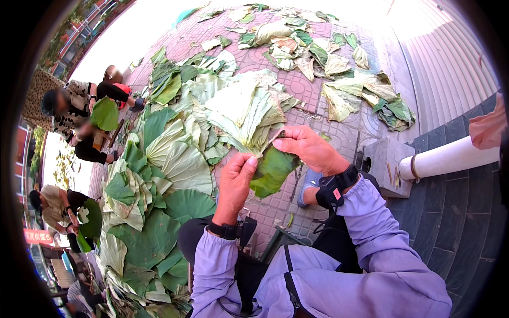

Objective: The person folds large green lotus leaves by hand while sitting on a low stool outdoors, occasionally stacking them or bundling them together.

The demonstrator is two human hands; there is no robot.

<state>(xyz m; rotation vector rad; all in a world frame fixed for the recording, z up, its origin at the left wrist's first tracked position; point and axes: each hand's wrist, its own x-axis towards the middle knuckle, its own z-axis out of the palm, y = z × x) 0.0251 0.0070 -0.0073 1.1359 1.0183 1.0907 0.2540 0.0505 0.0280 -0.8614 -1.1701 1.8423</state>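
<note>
Between my hands hangs a green lotus leaf (273, 172), its lower part bright green where light comes through. My left hand (238, 177) pinches its upper left edge, thumb on top. The fingers of my right hand (310, 147) are closed on the leaf's upper right edge, which looks brownish there. Just beyond lies a stack of pale lotus leaves (244, 108) with ribbed undersides. To the left, a large heap of leaves (180, 164) mixes pale undersides with dark green faces.
Withered leaves (297, 50) lie scattered over the pink paving (313, 87). On the right stand a stone block (389, 161) and a white pipe (450, 158). Several people sit at the left, one holding a green leaf (105, 114). My shoe (309, 190) is beside the leaf.
</note>
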